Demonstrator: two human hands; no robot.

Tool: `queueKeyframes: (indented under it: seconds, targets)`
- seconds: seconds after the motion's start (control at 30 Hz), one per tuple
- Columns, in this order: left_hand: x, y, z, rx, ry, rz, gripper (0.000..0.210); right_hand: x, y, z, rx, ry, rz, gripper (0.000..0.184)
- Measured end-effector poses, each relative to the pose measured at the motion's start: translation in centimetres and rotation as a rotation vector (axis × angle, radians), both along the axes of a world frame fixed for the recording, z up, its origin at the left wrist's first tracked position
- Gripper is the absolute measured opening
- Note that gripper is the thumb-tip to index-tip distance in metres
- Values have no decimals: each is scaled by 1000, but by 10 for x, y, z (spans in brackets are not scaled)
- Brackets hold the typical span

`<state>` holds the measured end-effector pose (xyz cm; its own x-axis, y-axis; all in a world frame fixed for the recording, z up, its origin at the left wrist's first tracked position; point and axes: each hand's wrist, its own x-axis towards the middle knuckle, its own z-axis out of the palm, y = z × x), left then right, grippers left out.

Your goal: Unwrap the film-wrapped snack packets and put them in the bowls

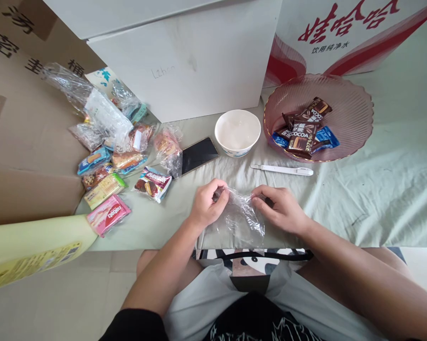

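Note:
Between both hands a clear plastic bag [242, 213] is stretched near the front edge of the cloth-covered table. My left hand [210, 201] pinches one upper corner with thumb and forefinger. On the other side, my right hand [277, 208] pinches the opposite corner. The bag looks crumpled, with nothing visible inside. Just beyond my hands lie a white craft knife [282, 169] and a white bowl [237, 130] with a blue pattern low on its outside. A dark-screened phone [199, 155] rests left of the bowl, partly under a wrapped pink snack [168, 147].
A pink ribbed glass bowl [355, 128] at the right holds several brown and blue snack packets. Wrapped snacks [130, 161] are heaped at the left, beside a tan carton [28, 142] and a yellow package [39, 246]. White boxes [199, 61] stand behind.

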<state>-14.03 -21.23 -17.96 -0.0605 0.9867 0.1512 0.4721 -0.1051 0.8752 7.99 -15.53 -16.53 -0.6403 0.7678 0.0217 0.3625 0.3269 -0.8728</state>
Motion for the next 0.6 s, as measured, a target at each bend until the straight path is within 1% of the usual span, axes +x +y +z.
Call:
queueKeyframes:
  seconds: [0.13, 0.2, 0.3, 0.4, 0.5, 0.6]
  targets:
    - [1, 0, 0, 5, 16, 14, 17, 0, 0, 1, -11, 3, 54, 21]
    - [1, 0, 1, 16, 17, 22, 16, 0, -1, 0, -10, -6, 64, 19]
    - [1, 0, 1, 30, 27, 31, 15, -1, -1, -1, 6, -14, 49, 17]
    - [1, 0, 1, 6, 49, 30, 13, 0, -1, 0, 17, -6, 21, 16]
    - [2, 0, 2, -13, 62, 38, 11, 1, -1, 1, 21, -5, -1, 19]
    - [2, 1, 3, 11, 61, 55, 13, 2, -1, 0, 23, -45, 18, 24]
